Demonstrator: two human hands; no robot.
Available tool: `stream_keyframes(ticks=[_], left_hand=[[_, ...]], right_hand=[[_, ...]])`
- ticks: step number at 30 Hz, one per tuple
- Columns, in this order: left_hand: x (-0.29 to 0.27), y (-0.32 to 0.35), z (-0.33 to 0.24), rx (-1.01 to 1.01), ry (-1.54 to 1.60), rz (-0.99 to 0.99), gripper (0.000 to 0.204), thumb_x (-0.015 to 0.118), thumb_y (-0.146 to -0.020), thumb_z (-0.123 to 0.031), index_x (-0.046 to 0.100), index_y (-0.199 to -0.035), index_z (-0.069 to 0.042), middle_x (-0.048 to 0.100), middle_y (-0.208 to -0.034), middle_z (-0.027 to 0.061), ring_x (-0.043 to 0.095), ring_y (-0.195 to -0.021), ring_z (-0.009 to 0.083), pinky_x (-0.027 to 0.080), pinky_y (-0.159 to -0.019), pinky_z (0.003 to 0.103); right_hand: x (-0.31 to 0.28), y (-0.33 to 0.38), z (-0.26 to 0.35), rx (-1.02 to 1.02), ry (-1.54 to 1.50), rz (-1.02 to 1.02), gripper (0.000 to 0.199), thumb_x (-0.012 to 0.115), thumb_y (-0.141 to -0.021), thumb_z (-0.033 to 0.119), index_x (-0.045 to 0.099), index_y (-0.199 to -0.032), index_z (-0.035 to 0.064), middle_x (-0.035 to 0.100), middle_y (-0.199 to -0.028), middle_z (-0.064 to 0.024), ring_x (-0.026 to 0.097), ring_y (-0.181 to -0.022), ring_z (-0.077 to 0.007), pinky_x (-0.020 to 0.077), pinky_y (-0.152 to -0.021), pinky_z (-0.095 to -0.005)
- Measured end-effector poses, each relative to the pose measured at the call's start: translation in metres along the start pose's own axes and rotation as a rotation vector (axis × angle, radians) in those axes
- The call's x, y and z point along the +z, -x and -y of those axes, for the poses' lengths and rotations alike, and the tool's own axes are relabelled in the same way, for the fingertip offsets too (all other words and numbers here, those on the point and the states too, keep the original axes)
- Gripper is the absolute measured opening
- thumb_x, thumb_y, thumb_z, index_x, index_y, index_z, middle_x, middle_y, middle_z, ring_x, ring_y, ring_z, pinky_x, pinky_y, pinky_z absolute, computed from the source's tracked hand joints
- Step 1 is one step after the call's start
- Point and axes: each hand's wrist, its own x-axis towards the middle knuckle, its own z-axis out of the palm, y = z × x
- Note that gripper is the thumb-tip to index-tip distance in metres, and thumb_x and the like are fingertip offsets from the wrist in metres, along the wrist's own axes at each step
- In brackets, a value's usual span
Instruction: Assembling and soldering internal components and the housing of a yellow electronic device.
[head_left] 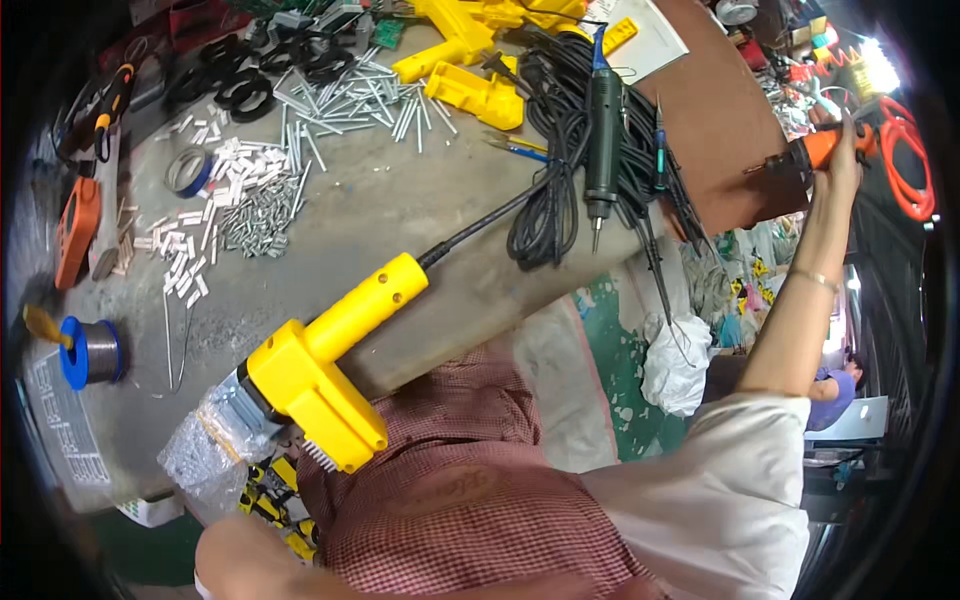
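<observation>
My right arm reaches up at the far right. My right hand (pixel 845 165) is closed around an orange and black power driver (pixel 822 148) with a thin bit pointing left. Only my bent left arm shows at the lower edge; the hand is out of the picture. A yellow corded power tool (pixel 340 310) lies across the table's front edge, its body partly over my checked apron. Clear bubble wrap (pixel 210 440) covers its grey head. A dark green electric screwdriver (pixel 603 140) hangs bit down above a coiled black cable (pixel 545 220).
On the grey table (pixel 400 200) lie long screws (pixel 330 100), small screws (pixel 255 220), white sleeves (pixel 185 260), black rings (pixel 245 92), and yellow housings (pixel 475 95). A solder spool (pixel 90 352) stands left. A coiled orange hose (pixel 905 160) hangs right; a person (pixel 830 395) is behind.
</observation>
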Motion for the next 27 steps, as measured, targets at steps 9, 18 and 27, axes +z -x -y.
stream_keyframes(ticks=[9,18,27], left_hand=[[0.008,0.018,-0.031,-0.241,-0.089,-0.082,0.017,0.076,-0.076,-0.018,0.073,-0.090,-0.010,0.065,-0.087,0.0038,0.064,-0.089,0.0193,0.057,-0.079,0.036],[-0.175,0.023,-0.081,-0.785,-0.714,0.452,0.037,0.064,-0.079,-0.022,0.060,-0.109,0.000,0.059,-0.107,0.0200,0.057,-0.104,0.0383,0.043,-0.092,0.049],[-0.189,0.078,-0.034,-0.835,-1.209,0.761,0.098,0.087,-0.046,-0.012,0.050,-0.137,-0.008,0.055,-0.128,0.0127,0.051,-0.116,0.0353,0.042,-0.095,0.045]], right_hand=[[-0.054,-0.148,-0.134,-0.312,0.939,0.111,0.089,0.065,-0.074,0.075,0.066,-0.117,-0.0027,0.068,-0.116,-0.0211,0.065,-0.106,-0.0280,0.0509,-0.088,-0.0340],[-0.010,-0.015,-0.083,-0.715,1.430,-0.034,0.068,0.068,-0.081,0.057,0.062,-0.123,0.0023,0.065,-0.121,-0.0194,0.062,-0.113,-0.0363,0.0462,-0.096,-0.0463],[0.053,0.206,-0.023,-0.251,0.461,0.960,0.018,0.069,-0.087,0.014,0.070,-0.098,0.0003,0.071,-0.085,-0.0096,0.067,-0.079,-0.0164,0.0516,-0.076,-0.0295]])
